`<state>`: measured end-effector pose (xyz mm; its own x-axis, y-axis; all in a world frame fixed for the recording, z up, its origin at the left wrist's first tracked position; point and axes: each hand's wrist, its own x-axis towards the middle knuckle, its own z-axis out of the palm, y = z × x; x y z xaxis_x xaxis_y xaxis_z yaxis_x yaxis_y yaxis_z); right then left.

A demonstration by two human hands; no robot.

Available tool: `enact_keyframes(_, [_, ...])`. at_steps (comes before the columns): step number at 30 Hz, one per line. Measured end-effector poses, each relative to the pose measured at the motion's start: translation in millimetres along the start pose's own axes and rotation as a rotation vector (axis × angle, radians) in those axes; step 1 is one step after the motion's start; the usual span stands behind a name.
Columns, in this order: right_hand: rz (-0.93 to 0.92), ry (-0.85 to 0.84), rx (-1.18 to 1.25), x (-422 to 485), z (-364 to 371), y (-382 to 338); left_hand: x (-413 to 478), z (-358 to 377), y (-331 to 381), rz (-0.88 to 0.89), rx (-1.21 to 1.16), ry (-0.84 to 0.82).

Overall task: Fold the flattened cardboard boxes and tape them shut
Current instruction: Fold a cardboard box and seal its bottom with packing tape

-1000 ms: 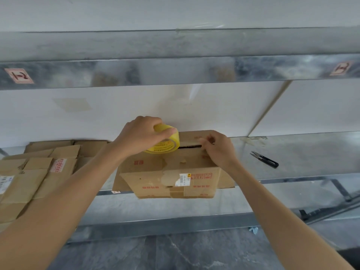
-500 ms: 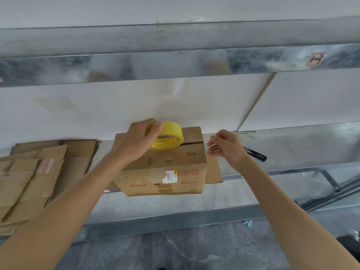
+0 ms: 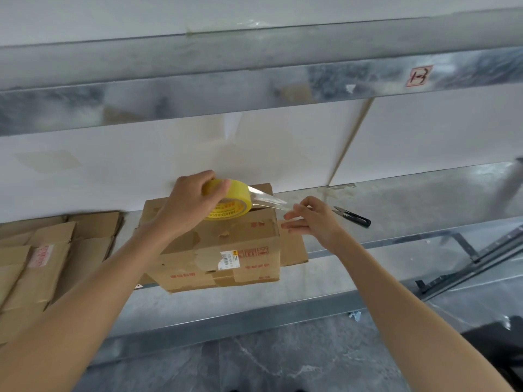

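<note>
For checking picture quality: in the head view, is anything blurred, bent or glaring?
Head view: the metal beam bows from wide-angle distortion and carries glare; a grey shape at the right edge is smeared; left hand, tape roll, tape strip and right hand look sharp.

Both bare arms reach forward, elbows a bit bent. The left hand (image 3: 189, 206) is clamped over the yellow tape roll (image 3: 236, 206), fingers curled round its rim. The right hand (image 3: 317, 222) sits just beside it, pinching the free end of the clear tape strip (image 3: 268, 200), with the other fingers loosely extended.
</note>
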<state>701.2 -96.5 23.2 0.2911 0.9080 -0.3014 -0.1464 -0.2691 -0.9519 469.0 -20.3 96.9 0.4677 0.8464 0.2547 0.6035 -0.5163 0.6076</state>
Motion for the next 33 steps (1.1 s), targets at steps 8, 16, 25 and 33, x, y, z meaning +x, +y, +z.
enact_keyframes(8, [0.015, -0.003, -0.114, 16.7, 15.7, 10.9, -4.8, 0.6, -2.4, -0.065, -0.059, -0.013])
enact_keyframes(16, [-0.028, 0.127, -0.583, 11.8, 24.5, 35.0, -4.9, 1.6, 1.0, -0.085, -0.091, 0.014])
enact_keyframes(25, [-0.455, -0.172, -1.034, 1.1, 69.2, -21.6, 2.7, 1.7, -1.8, -0.242, -0.230, 0.018])
enact_keyframes(33, [-0.360, -0.133, -1.126, 20.2, 79.8, -7.0, 1.1, 8.7, -16.0, -0.268, -0.399, 0.023])
